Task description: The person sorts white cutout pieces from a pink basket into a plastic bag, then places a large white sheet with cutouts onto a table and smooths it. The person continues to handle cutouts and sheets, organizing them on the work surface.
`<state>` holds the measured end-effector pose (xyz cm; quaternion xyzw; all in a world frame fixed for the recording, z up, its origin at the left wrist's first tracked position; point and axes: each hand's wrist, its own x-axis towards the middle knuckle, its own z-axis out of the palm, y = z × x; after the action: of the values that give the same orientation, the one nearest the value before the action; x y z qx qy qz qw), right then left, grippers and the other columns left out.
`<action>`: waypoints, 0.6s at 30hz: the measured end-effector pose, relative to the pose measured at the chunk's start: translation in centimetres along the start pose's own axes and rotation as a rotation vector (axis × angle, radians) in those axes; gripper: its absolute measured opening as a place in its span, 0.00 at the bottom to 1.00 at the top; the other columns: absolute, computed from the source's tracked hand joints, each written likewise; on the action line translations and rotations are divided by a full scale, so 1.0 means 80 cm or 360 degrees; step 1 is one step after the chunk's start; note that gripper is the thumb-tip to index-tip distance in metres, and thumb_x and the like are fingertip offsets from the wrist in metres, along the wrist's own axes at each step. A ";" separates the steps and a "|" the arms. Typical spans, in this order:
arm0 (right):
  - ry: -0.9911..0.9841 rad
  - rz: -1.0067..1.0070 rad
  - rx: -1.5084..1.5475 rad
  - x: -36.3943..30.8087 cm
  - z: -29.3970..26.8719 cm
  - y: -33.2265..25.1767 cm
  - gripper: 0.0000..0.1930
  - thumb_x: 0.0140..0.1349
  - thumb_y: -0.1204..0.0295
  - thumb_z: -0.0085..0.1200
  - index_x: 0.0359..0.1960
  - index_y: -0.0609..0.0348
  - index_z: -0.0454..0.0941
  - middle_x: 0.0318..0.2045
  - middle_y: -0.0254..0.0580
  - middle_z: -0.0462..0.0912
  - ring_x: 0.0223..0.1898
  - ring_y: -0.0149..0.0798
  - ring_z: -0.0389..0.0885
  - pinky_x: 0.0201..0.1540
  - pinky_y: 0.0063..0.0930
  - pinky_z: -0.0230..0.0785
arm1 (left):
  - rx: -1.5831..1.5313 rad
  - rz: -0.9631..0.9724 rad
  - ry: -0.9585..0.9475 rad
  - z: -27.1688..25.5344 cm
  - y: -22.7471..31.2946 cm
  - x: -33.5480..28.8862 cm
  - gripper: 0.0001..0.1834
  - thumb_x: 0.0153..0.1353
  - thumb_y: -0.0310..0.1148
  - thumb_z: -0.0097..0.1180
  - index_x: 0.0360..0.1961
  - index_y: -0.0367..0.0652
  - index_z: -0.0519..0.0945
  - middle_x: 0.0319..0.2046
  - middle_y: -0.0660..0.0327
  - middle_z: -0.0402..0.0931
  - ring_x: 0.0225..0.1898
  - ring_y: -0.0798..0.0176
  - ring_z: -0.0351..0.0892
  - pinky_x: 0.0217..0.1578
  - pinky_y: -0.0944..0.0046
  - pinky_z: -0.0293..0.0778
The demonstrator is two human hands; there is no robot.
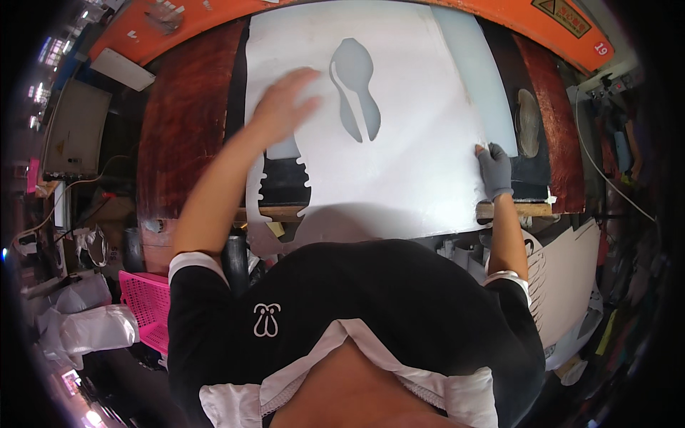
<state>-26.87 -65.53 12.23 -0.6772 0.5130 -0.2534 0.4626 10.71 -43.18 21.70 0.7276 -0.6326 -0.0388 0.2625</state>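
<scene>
A large white sheet [421, 143] lies in front of me over a pale blue board [471, 57]. It has a sole-shaped cut-out [354, 64] near its far middle and a larger, notch-edged opening at its left side. Slightly blurred, my left hand [285, 107] is over the sheet just left of the cut-out, bare, fingers spread and holding nothing; I cannot tell whether it touches the surface. My right hand [495, 171], in a grey glove with bare fingertips, is closed on the sheet's right edge. The near end of the sheet reaches my torso.
An orange machine beam [492, 18] with a warning sign spans the far side. Dark red panels [185, 121] flank the board. A grey sole-shaped piece [528, 123] lies at right. Beige slotted sheets [567, 278] stand near right; a pink basket [146, 307] sits near left.
</scene>
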 end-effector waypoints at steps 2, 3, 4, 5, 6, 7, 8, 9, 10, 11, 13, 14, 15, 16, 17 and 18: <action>0.0017 -0.0128 -0.0145 -0.004 0.001 0.009 0.16 0.54 0.66 0.52 0.38 0.68 0.74 0.30 0.42 0.79 0.32 0.28 0.73 0.36 0.23 0.65 | 0.0220 -0.0283 -0.0278 0.049 0.013 0.006 0.30 0.57 0.48 0.46 0.58 0.47 0.59 0.61 0.55 0.51 0.62 0.50 0.48 0.57 0.43 0.47; 0.0061 -0.0189 -0.0240 -0.005 0.002 0.016 0.16 0.54 0.66 0.51 0.38 0.68 0.73 0.31 0.44 0.80 0.32 0.29 0.74 0.37 0.25 0.65 | 0.0353 -0.0518 -0.0476 0.074 0.014 0.002 0.33 0.57 0.52 0.44 0.61 0.49 0.56 0.63 0.55 0.46 0.64 0.49 0.42 0.57 0.38 0.43; 0.0098 -0.0191 -0.0221 -0.008 0.003 0.023 0.16 0.54 0.66 0.51 0.37 0.69 0.74 0.30 0.44 0.80 0.31 0.30 0.74 0.37 0.25 0.65 | 0.0394 -0.0531 -0.0423 0.093 0.008 -0.003 0.34 0.57 0.53 0.43 0.61 0.49 0.55 0.64 0.54 0.44 0.64 0.47 0.39 0.57 0.37 0.42; 0.0082 -0.0162 -0.0168 -0.010 0.003 0.030 0.15 0.54 0.67 0.51 0.37 0.68 0.74 0.30 0.43 0.80 0.31 0.29 0.73 0.36 0.24 0.65 | 0.0431 -0.0548 -0.0375 0.113 0.003 -0.007 0.34 0.57 0.54 0.43 0.61 0.49 0.55 0.64 0.54 0.42 0.65 0.46 0.37 0.56 0.36 0.41; 0.0054 -0.0111 -0.0060 -0.012 0.003 0.036 0.14 0.54 0.68 0.51 0.37 0.67 0.75 0.29 0.41 0.79 0.30 0.27 0.73 0.35 0.23 0.65 | 0.0437 -0.0623 -0.0425 0.127 -0.005 -0.010 0.35 0.57 0.54 0.42 0.62 0.50 0.54 0.64 0.54 0.40 0.65 0.45 0.35 0.56 0.35 0.41; 0.0036 -0.0097 -0.0001 -0.012 0.003 0.041 0.14 0.54 0.68 0.51 0.36 0.67 0.75 0.28 0.39 0.79 0.30 0.26 0.72 0.35 0.22 0.65 | 0.0467 -0.0565 -0.0333 0.137 -0.013 -0.011 0.35 0.57 0.55 0.41 0.62 0.50 0.54 0.65 0.53 0.39 0.65 0.45 0.34 0.56 0.35 0.40; 0.0035 -0.0095 0.0091 -0.011 0.003 0.044 0.13 0.54 0.69 0.51 0.36 0.67 0.75 0.28 0.38 0.79 0.29 0.25 0.72 0.34 0.22 0.65 | 0.0471 -0.0566 -0.0339 0.144 -0.020 -0.011 0.35 0.58 0.55 0.40 0.62 0.50 0.53 0.65 0.53 0.38 0.65 0.44 0.33 0.56 0.35 0.40; 0.0010 -0.0036 0.0200 -0.009 0.002 0.046 0.12 0.54 0.69 0.51 0.36 0.67 0.75 0.27 0.36 0.78 0.29 0.24 0.71 0.33 0.21 0.65 | 0.0470 -0.0573 -0.0349 0.149 -0.026 -0.011 0.35 0.58 0.55 0.40 0.62 0.51 0.53 0.65 0.53 0.38 0.65 0.44 0.33 0.57 0.35 0.40; 0.0029 -0.0070 0.0155 -0.006 0.002 0.046 0.12 0.54 0.70 0.52 0.35 0.67 0.75 0.26 0.35 0.78 0.28 0.24 0.71 0.33 0.20 0.64 | 0.0485 -0.0540 -0.0312 0.152 -0.032 -0.008 0.34 0.58 0.55 0.40 0.62 0.50 0.54 0.64 0.52 0.39 0.65 0.44 0.34 0.56 0.34 0.40; 0.0029 -0.0054 0.0135 -0.002 0.001 0.045 0.11 0.54 0.70 0.52 0.34 0.67 0.75 0.26 0.34 0.77 0.28 0.23 0.70 0.32 0.20 0.64 | 0.0503 -0.0508 -0.0275 0.153 -0.037 -0.003 0.34 0.58 0.54 0.41 0.61 0.50 0.55 0.64 0.52 0.40 0.65 0.44 0.35 0.56 0.34 0.41; 0.0036 -0.0032 0.0174 0.005 0.001 0.040 0.10 0.54 0.70 0.52 0.33 0.66 0.75 0.25 0.32 0.77 0.27 0.23 0.69 0.31 0.19 0.64 | 0.0482 -0.0482 -0.0195 0.154 -0.045 0.008 0.32 0.57 0.52 0.44 0.60 0.50 0.58 0.63 0.51 0.43 0.65 0.45 0.37 0.55 0.33 0.43; 0.0042 -0.0025 0.0230 0.006 0.001 0.038 0.10 0.54 0.70 0.52 0.31 0.66 0.75 0.24 0.32 0.76 0.27 0.23 0.69 0.30 0.19 0.63 | 0.0441 -0.0489 -0.0152 0.155 -0.049 0.012 0.30 0.57 0.50 0.45 0.58 0.50 0.60 0.63 0.51 0.44 0.64 0.46 0.39 0.54 0.33 0.44; 0.0010 -0.0069 0.0361 0.006 0.002 0.036 0.09 0.54 0.70 0.52 0.30 0.66 0.75 0.24 0.32 0.76 0.26 0.23 0.69 0.30 0.19 0.63 | 0.0413 -0.0487 -0.0095 0.156 -0.053 0.018 0.29 0.57 0.49 0.46 0.57 0.49 0.62 0.62 0.51 0.46 0.64 0.47 0.40 0.54 0.33 0.45; 0.0064 -0.0031 0.0272 0.004 0.004 0.034 0.09 0.54 0.70 0.52 0.30 0.66 0.75 0.24 0.32 0.76 0.26 0.23 0.68 0.29 0.19 0.63 | 0.0333 -0.0465 -0.0044 0.157 -0.057 0.022 0.27 0.56 0.47 0.47 0.55 0.49 0.64 0.62 0.52 0.48 0.64 0.48 0.41 0.54 0.33 0.46; 0.0080 -0.0045 0.0261 0.000 0.006 0.033 0.09 0.54 0.71 0.52 0.29 0.65 0.75 0.24 0.31 0.76 0.26 0.23 0.68 0.29 0.18 0.63 | 0.0268 -0.0432 0.0023 0.157 -0.062 0.028 0.25 0.56 0.46 0.48 0.54 0.49 0.66 0.61 0.53 0.49 0.64 0.49 0.43 0.54 0.33 0.46; 0.0094 -0.0082 0.0297 -0.004 0.008 0.032 0.08 0.54 0.71 0.52 0.28 0.65 0.75 0.23 0.31 0.75 0.26 0.22 0.68 0.29 0.18 0.62 | 0.0207 -0.0404 0.0096 0.157 -0.068 0.033 0.24 0.55 0.44 0.49 0.52 0.49 0.67 0.61 0.54 0.51 0.64 0.50 0.44 0.53 0.34 0.47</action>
<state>-27.62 -65.12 9.72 -0.6364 0.4831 -0.3316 0.5017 11.23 -49.53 9.28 0.8180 -0.5285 -0.0086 0.2268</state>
